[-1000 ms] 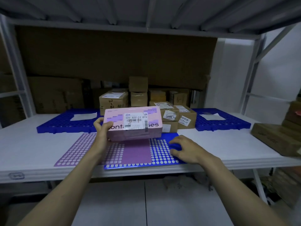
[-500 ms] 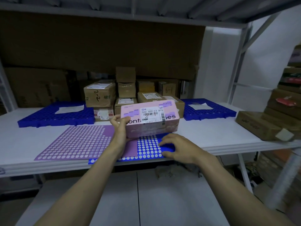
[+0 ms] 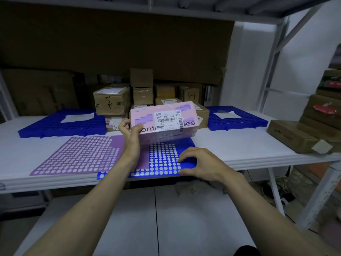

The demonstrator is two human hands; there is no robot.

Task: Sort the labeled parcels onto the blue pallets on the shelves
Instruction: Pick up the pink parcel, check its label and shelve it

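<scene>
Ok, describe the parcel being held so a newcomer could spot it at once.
Start at the white shelf and find the blue dotted sheet at its front edge. Just above it, the left hand grips the pink parcel. It is the only pink, film-wrapped box among brown cartons, with a white label reading 502 602-12 815.

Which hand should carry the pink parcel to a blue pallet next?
Left. The left hand already grips the pink parcel; the right hand rests on the blue dotted sheet.
</scene>
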